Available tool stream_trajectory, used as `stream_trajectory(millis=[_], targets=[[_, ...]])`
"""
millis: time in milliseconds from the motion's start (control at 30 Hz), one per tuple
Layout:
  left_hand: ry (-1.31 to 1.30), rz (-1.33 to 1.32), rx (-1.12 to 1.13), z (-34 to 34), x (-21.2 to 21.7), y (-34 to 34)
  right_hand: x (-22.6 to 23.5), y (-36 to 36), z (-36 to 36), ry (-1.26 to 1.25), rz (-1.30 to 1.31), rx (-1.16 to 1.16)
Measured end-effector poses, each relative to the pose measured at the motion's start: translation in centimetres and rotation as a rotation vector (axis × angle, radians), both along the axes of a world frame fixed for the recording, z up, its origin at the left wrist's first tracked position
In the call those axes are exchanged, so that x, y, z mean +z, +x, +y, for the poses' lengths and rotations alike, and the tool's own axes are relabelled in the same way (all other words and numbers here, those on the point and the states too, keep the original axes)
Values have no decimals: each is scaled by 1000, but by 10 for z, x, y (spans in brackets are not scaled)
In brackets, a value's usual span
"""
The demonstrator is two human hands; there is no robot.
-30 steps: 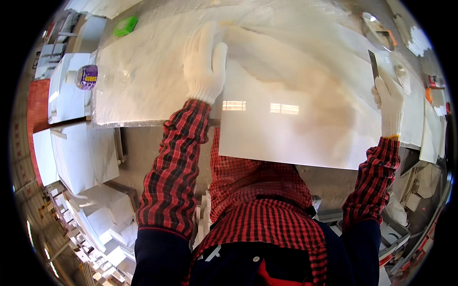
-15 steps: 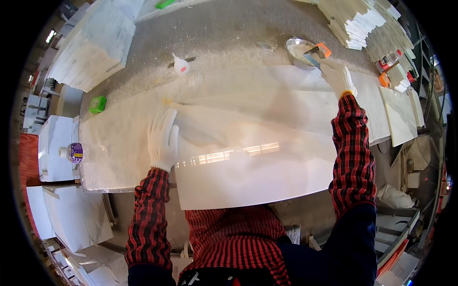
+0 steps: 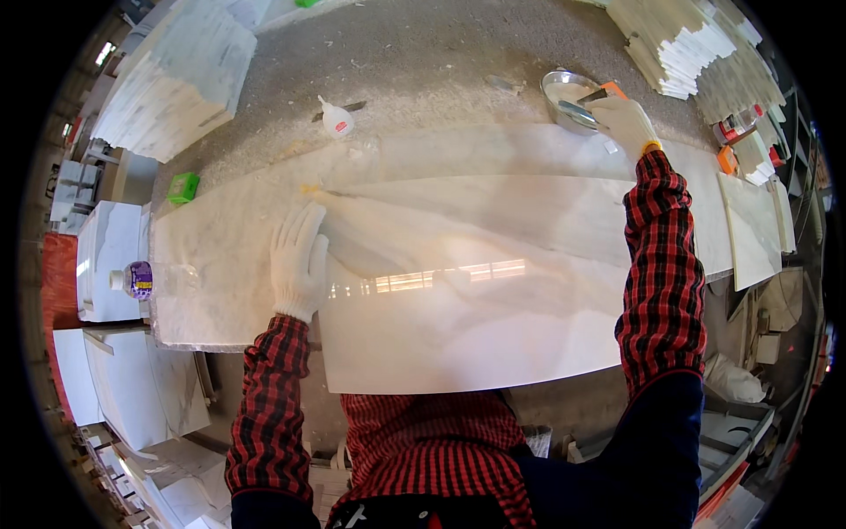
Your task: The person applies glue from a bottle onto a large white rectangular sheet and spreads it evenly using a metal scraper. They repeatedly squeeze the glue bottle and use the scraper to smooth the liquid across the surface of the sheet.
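A glossy white marble slab (image 3: 458, 326) with grey veining lies in front of me on a larger pale slab (image 3: 211, 273). My left hand (image 3: 298, 260), in a white knit glove, rests flat at its left edge with fingers stretched out. At the far right, my gloved right hand (image 3: 624, 125) is closed on a putty knife (image 3: 577, 113); its metal blade reaches over a steel bowl (image 3: 548, 85). Pale paste or powder (image 3: 568, 91) is in the bowl. An orange piece (image 3: 613, 90) shows just behind the hand, partly hidden. The putty knife's handle is covered by my fingers.
A white squeeze bottle (image 3: 336, 119) and a green box (image 3: 182, 188) stand beyond the slab. A clear plastic bottle (image 3: 137, 280) with a purple label lies at left. Stacked stone slabs (image 3: 176, 88) rise far left, more stacked tiles (image 3: 674, 53) far right.
The view has shifted slightly. The putty knife's blade has turned to a flatter angle over the bowl, with my right hand still there. My left hand stays flat at the slab's edge.
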State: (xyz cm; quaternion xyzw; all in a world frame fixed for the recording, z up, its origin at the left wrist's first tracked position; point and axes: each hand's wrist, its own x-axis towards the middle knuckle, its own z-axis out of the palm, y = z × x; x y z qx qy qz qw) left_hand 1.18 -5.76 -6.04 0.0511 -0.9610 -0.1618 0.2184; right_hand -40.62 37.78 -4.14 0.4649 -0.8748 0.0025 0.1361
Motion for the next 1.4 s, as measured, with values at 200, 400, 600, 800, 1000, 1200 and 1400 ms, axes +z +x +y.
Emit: stream_trajectory(millis=[200,400,600,800,1000,1200,1400], targets=[[9,-14,22,1,-1,0,18,4,-9,-142,-305,-340],[10,-20,24,1,-1,2,20,5,-26,-199,-385,-430],[11,2,-17,-1,-1,1,9,-5,5,-197,-355,-120],[51,-28,31,-7,-9,1,17,39,13,-506,-388,18],[13,82,5,-7,-7,2,44,154,-30,-742,-927,-452],[-7,130,9,-8,-10,6,32,242,-98,-673,-1149,-377],[61,162,23,-6,-11,3,15,275,-153,-573,-1253,-289]])
